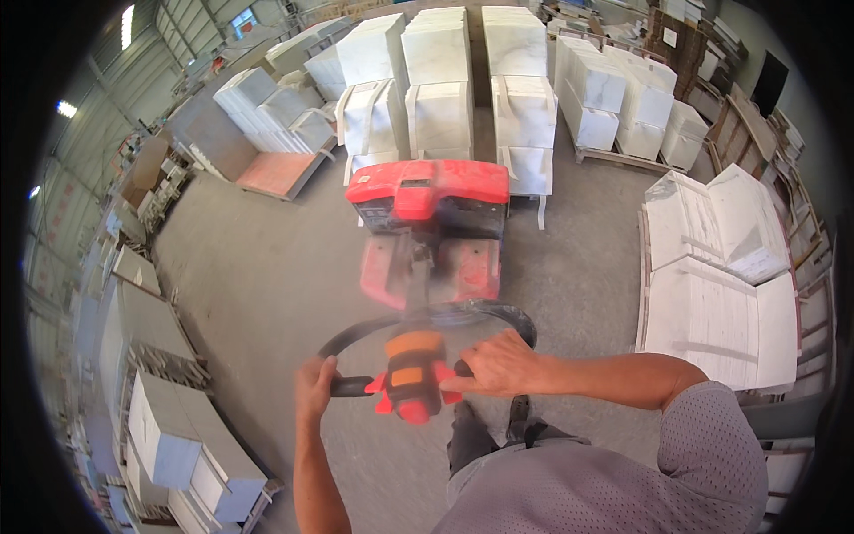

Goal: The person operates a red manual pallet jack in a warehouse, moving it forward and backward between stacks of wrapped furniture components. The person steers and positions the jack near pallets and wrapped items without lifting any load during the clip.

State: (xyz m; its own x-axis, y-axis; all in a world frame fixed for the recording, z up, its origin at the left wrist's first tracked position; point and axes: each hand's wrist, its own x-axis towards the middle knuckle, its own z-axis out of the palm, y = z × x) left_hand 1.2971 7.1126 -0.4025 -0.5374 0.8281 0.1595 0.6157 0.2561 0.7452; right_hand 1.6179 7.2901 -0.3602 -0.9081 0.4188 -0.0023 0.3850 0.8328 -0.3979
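Note:
A red electric pallet truck stands in front of me, its body close against the tall stacks of white marble slabs. Its forks are hidden from sight. The tiller handle reaches back toward me, with a black looped bar and an orange, black and red control head. My left hand is closed round the left side of the loop, by the black grip. On the right grip, my right hand is closed too, its thumb by the red control on the head.
Strapped white slabs stand on a pallet at right, with more blocks behind. Grey-white slabs lie at lower left. An orange-red flat platform sits at far left beside leaning slabs. Grey concrete floor lies between.

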